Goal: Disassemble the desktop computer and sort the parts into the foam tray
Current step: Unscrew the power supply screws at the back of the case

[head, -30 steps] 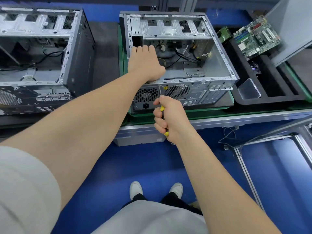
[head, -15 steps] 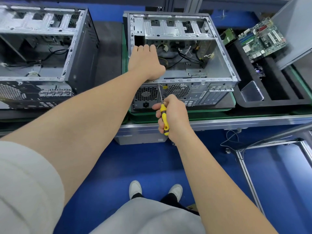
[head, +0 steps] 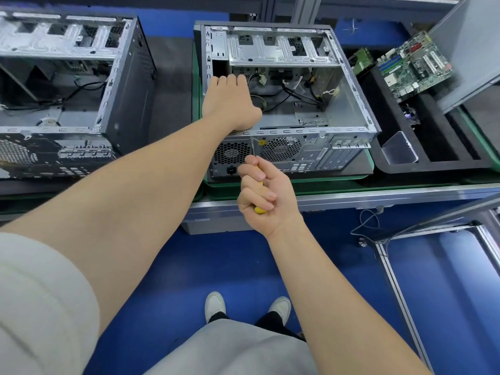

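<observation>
Computer case (head: 281, 56), left hand (head: 230, 104) flat inside, fingers (head: 230, 82) straight, right hand (head: 266, 190) gripping half-hidden screwdriver (head: 259, 210)

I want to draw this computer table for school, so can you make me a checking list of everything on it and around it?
Surface: workbench with a green mat under the computer case.
Job's things: case open; screwdriver tip at its rear panel; foam tray on the right holds a motherboard.
Clutter: second open case on the left; clear box in the tray.
Hands: left hand lies flat inside the case; right hand grips the screwdriver.
Cables: black cables loose inside the case; another cable dangles below the bench.
Surroundings: blue floor, metal frame.
</observation>
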Demonstrator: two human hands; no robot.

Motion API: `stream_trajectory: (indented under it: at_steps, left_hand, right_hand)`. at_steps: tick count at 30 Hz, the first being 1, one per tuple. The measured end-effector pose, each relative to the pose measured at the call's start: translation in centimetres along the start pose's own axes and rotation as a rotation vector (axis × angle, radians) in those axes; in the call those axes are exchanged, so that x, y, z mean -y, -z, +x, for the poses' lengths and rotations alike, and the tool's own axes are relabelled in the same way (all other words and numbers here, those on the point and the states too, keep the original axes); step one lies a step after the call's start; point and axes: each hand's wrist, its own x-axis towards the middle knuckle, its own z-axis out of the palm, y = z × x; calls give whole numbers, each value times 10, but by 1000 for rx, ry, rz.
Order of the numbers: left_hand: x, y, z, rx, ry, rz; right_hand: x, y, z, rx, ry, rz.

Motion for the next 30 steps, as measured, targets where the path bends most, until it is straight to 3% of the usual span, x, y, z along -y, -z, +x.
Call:
stream_trajectory:
  at_steps: [2,5,7,11,14,18,21,24,30]
  left_hand:
    - [0,0,0,2,4,0]
    - [1,0,1,5,9,3]
    - [0,0,1,9,10,8]
    - [-1,0,0,6,8,12]
    - [-1,0,0,8,12,12]
    - [-1,1,-1,11,10,8]
    - [-1,2,-1,16,10,-1]
    - [0,2,-1,14,4,-6]
    - [0,1,0,10,1,-13]
  right_hand:
    - [0,-6,2,-95,40,-86]
    - [0,-13,3,-334,148,-459]
    - [-3,-17,5,-496,268,-833]
    - [-3,-9,5,-735,587,-1955]
    - [-5,0,10,-813,686,-2189]
    - [0,3,11,-751,743,-2008]
    - [12,-4,8,-766,460,-1439]
    - [22,-7,1,-592,168,-977]
    - [26,-7,-6,-181,10,-500]
